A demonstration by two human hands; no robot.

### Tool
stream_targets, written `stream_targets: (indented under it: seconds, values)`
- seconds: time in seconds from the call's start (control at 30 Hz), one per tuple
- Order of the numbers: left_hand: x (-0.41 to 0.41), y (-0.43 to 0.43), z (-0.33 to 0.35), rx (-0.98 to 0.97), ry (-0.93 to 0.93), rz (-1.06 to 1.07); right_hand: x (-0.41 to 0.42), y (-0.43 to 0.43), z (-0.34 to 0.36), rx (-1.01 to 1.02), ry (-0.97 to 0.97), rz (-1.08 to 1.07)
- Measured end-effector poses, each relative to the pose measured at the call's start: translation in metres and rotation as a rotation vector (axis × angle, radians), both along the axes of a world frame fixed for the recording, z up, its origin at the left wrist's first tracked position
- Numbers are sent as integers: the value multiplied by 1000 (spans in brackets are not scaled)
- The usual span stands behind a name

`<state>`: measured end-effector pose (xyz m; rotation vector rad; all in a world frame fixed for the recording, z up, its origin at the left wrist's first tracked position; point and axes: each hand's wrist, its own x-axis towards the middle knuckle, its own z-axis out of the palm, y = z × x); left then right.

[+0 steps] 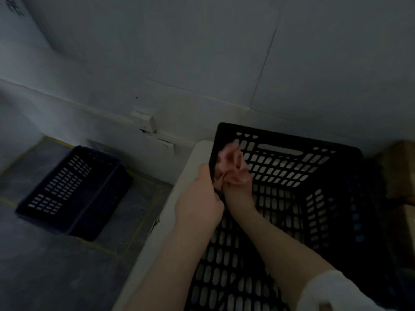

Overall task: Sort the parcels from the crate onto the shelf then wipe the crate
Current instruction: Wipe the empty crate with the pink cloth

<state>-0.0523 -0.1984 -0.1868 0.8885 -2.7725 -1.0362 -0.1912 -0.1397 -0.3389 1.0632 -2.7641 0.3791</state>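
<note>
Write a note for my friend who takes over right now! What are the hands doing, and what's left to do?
Left hand: grips the left wall of the black crate, steadying it.
Right hand: inside the crate, seems to hold a pink cloth against that wall; it is blurred.
The crate stands on a white table. No parcels show inside it.
Done: crate looks emptied, wiping under way. The shelf is out of view, so sorting cannot be checked.
Left: probably wipe the other walls and the bottom.
</note>
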Motion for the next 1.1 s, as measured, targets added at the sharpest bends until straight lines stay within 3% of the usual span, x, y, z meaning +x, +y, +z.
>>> stream_targets:
  seconds: [0.03, 0.1, 0.17, 0.2, 0.27, 0.37, 0.53, 0.63, 0.73, 0.83, 0.9, 1.0, 1.1]
  values:
    - [0, 1, 0, 6, -9, -8, -4, 5, -16, 301, 75, 108]
    - [-3, 0, 1, 12, -20, -13, -12, 10, -19, 634, 74, 189]
    - [-3, 0, 5, 16, -30, -15, -16, 13, -1, 701, 12, 184]
    - [-2, 0, 7, 22, -35, -17, -21, 16, 9, 731, 76, 213]
    - [0, 1, 10, 48, -43, -22, -26, 28, 35, 752, 187, 326]
    - [2, 2, 12, 53, -32, -39, -26, 53, 89, 679, 271, 327]
    - [1, 1, 8, 12, -26, -27, -49, 83, 195, 369, 722, 434]
    - [0, 2, 7, 11, -17, -17, -50, 83, 190, 233, 814, 362]
    - [-1, 2, 6, 7, -18, 0, -36, 77, 132, 218, 698, 347]
    - [-2, 1, 3, -2, -24, 11, -39, 70, 82, 288, 351, 297]
    - [-2, 1, 1, 9, -17, 8, -43, 60, 52, 554, -13, 240]
    - [-4, -1, 0, 9, -4, 1, -42, 55, 23, 926, -150, 268]
    - [-3, -1, 4, 20, -12, -5, -39, 63, 26, 728, -129, 297]
